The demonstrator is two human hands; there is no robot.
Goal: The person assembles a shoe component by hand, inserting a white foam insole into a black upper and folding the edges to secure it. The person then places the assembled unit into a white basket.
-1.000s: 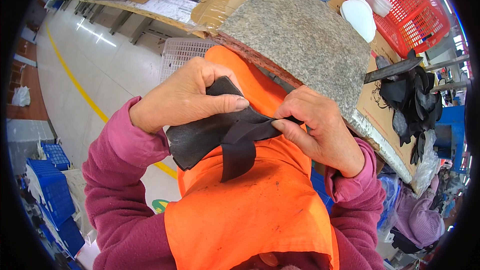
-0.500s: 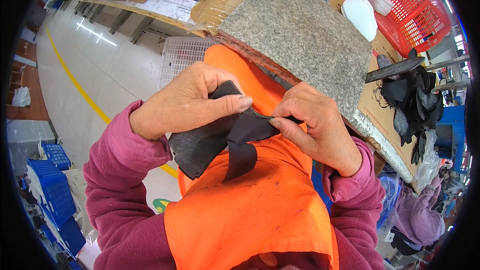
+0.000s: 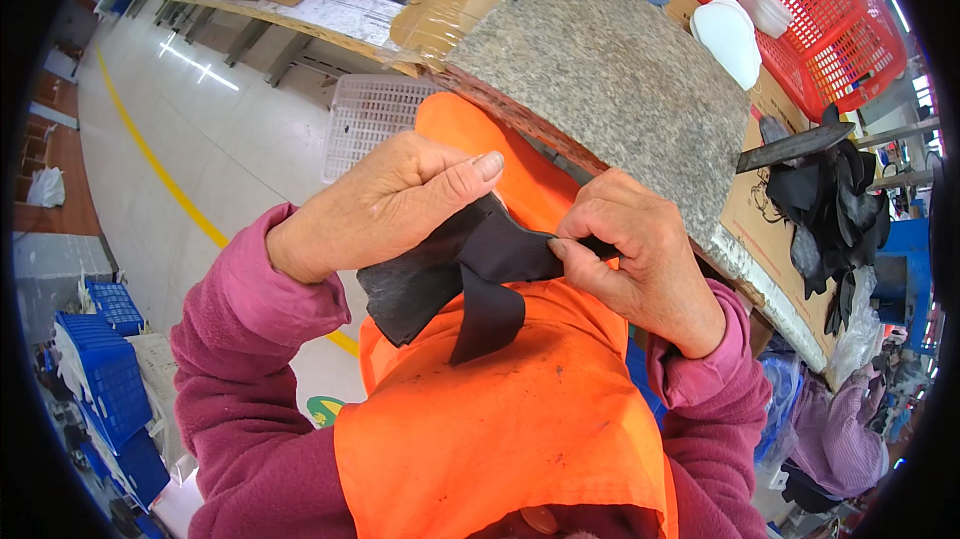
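Pale floor (image 3: 180,139) sweeping away on the left, a speckled grey tabletop (image 3: 610,69) across the far right, and right in the middle, over the orange apron (image 3: 500,429), it's the black piece (image 3: 415,279)! Looks light and floppy, that one, with a slightly stiffer, grainy body on the left and a smooth, dark strip (image 3: 490,314) curling loose on the near side; nothing fragile, I'd judge, but liable to fold and slide. Best hold? The narrow right end, pinched flat, with the broad left part supported from beneath. And the right hand (image 3: 640,249) has exactly that end, thumb and finger tight on it! Over to the left hand (image 3: 385,204): thumb standing clear of the piece, fingers hidden behind it, so I can't tell how firmly they grip. Further out, far right, black scraps (image 3: 830,204) heap below a red basket (image 3: 840,39).
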